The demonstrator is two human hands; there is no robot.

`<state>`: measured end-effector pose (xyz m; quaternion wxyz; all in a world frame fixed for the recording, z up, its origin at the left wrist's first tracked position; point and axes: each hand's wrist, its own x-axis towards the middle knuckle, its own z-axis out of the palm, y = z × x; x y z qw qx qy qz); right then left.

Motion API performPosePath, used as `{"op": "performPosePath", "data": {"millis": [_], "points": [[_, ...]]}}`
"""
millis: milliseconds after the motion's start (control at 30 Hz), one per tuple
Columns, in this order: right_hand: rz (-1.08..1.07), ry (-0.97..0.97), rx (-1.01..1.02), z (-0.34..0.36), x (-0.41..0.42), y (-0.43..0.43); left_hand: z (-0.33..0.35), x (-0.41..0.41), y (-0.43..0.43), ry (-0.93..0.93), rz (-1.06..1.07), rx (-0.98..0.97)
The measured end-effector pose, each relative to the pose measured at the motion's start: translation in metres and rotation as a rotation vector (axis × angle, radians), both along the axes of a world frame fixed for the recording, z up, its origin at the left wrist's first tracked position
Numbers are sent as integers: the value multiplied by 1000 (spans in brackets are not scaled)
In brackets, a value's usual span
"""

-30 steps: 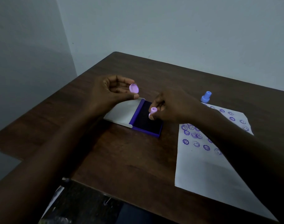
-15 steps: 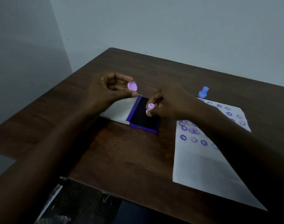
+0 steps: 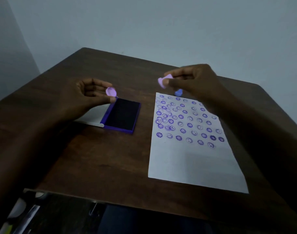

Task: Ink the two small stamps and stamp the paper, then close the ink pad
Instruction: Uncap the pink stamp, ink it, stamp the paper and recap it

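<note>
The purple ink pad [image 3: 122, 114] lies open on the brown table, its white lid [image 3: 93, 116] folded out to the left. My left hand [image 3: 88, 97] pinches a small lilac stamp cap [image 3: 111, 91] just above the pad's far left corner. My right hand [image 3: 193, 80] holds a lilac stamp [image 3: 163, 81] in the air above the top left corner of the white paper [image 3: 191, 159]. Rows of purple smiley and flower prints cover the paper's upper half. A blue stamp [image 3: 178, 93] stands at the paper's far edge, partly hidden under my right hand.
The dark wooden table [image 3: 100, 157] stands against grey walls at the back and left. Its near edge runs along the bottom, with dark clutter and a metal bar [image 3: 31, 215] below it.
My right hand lifted the lilac stamp off the ink pad and carried it right, over the paper's top. The left hand kept holding the cap near the pad.
</note>
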<state>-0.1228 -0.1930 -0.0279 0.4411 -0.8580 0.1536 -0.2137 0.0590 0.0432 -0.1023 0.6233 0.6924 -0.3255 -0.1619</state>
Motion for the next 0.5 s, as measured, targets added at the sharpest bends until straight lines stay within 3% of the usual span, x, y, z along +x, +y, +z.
{"op": "performPosePath", "data": {"millis": [200, 333, 500], "points": [[-129, 103, -4, -15, -58, -15, 13, -5, -18, -38, -159, 78], [-247, 87, 34, -31, -98, -13, 26, -13, -38, -55, -238, 50], [-354, 136, -80, -43, -132, -10, 15, -20, -62, -50, -289, -22]]}}
